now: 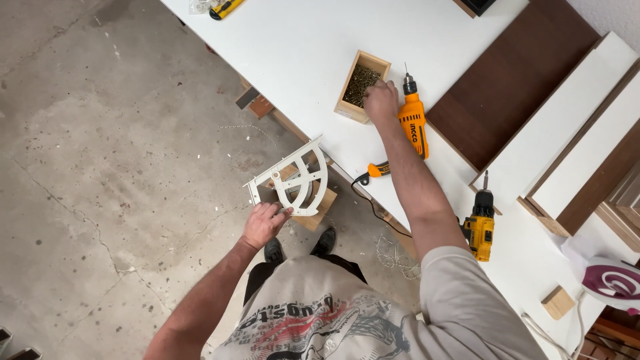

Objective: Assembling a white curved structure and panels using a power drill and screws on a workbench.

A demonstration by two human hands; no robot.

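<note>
White bracket (295, 180) looks painted metal, smooth. Box (361, 87) is raw pale wood holding dull brass-tone screws (360, 83); table (307, 47) is matt white laminate. Floor (100, 167) rough, cracked concrete.

white table (300, 47), screw box (362, 85), two drills (413, 120)

Box of screws (361, 85) on table (300, 47), just left of drill (413, 119)

You get bright, even daylight; the white tabletop (300, 40) nearly blows out; shadows under it stay soft; focus is sharp throughout; edges bend slightly outward.
</note>
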